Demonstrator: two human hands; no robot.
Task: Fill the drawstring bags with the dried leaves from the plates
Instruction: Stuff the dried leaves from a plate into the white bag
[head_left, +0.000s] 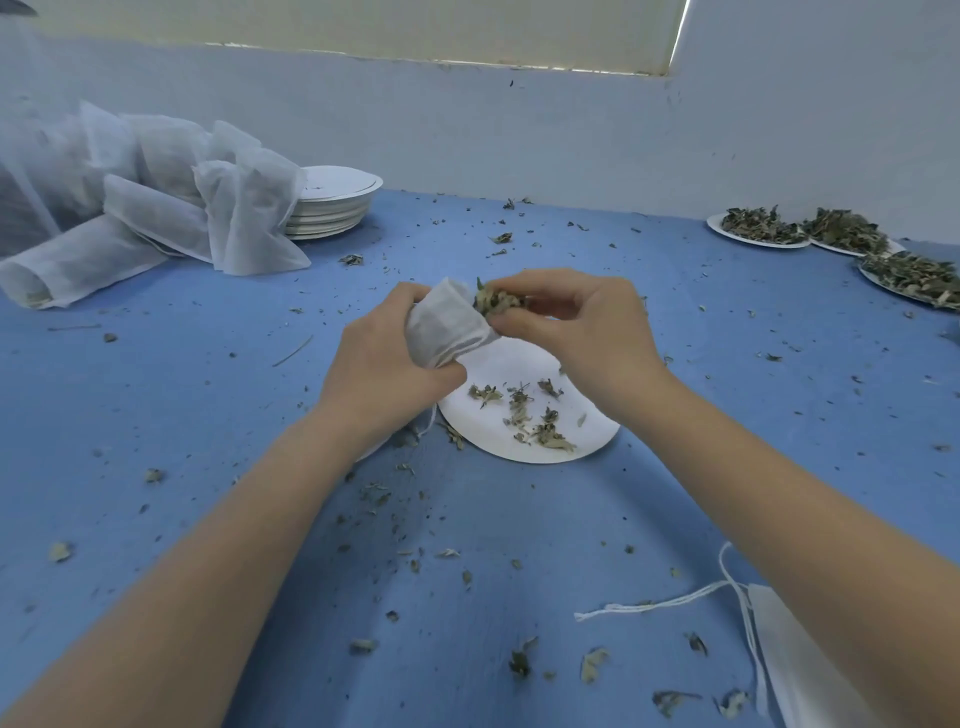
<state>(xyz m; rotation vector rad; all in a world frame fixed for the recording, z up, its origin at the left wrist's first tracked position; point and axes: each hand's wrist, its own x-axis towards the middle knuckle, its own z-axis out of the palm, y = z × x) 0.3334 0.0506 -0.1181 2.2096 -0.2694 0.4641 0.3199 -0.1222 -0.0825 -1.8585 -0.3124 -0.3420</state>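
Observation:
My left hand (382, 358) grips a small white drawstring bag (447, 327) just above the table, its mouth turned to the right. My right hand (576, 325) pinches a clump of dried leaves (496, 300) at the bag's mouth. Below both hands lies a white paper plate (587, 439) with a few dried leaves (524, 415) left on it. The bag's string (428, 423) hangs down under my left wrist.
Filled white bags (156, 218) are piled at the back left beside a stack of white plates (337, 200). Three plates heaped with leaves (831, 234) stand at the back right. Flat drawstring bags (800, 660) lie at the front right. Leaf crumbs litter the blue tabletop (182, 415).

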